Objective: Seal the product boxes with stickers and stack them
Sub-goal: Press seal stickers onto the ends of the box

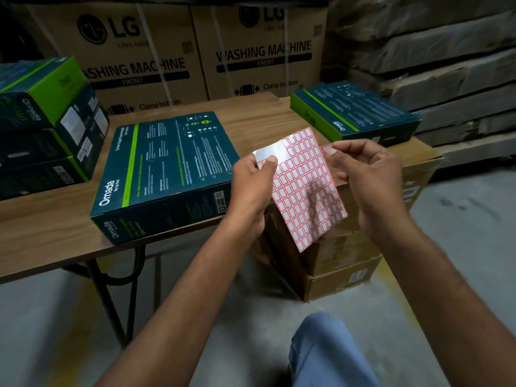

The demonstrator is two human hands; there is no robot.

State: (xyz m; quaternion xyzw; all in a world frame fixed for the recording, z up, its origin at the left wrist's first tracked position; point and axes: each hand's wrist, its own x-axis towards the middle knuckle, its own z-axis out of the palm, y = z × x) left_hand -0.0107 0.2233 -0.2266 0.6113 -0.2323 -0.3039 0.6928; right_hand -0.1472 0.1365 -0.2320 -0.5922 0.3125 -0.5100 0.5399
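Your left hand holds the sticker sheet in the air, just off the near right part of the bench; its fingers are curled behind the sheet's left edge and the thumb presses on the front, right below a bare silver patch at the sheet's top left corner; the sheet hangs tilted, with its rows of red-bordered white labels facing you; your right hand is at the sheet's upper right edge, fingers bent, with thumb and forefinger pinching a single sticker; you cannot tell whether that sticker touches the sheet or is just beside it

The product box lies flat on the bench, its front face along the near edge, just left of your left hand; it is dark teal with a green stripe and the word "Omada"; at the bench's left end is a stack of the same boxes, the top one set at an angle to those under it; one more box lies flat at the far right, beyond your right hand; whether it rests on the bench or on something beside it is unclear

Below your hands, brown cartons are piled on the floor; large washing-machine cartons stand behind the bench; your knee in blue cloth shows at the bottom
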